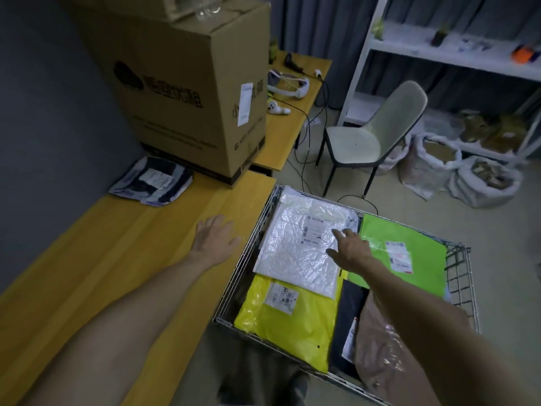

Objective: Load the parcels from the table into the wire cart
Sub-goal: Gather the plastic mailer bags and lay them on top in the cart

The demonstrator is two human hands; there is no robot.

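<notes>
Right hand [349, 249] reaches into the wire cart [462, 276], fingers loosely spread over the white parcel [295, 253], gripping nothing. That parcel lies atop the yellow parcel [281, 326], beside the green parcel [409, 259]. Left hand [215, 238] open, flat above the table [87, 259], holding nothing. 1 striped parcel [152, 180] lies on the table, well ahead of the left hand, beside the cardboard box [187, 83].

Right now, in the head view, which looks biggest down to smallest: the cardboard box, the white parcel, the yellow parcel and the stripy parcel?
1. Cardboard box.
2. White parcel and yellow parcel look alike; white overlaps yellow, so unsure.
3. Stripy parcel, though it lies farther away.
</notes>
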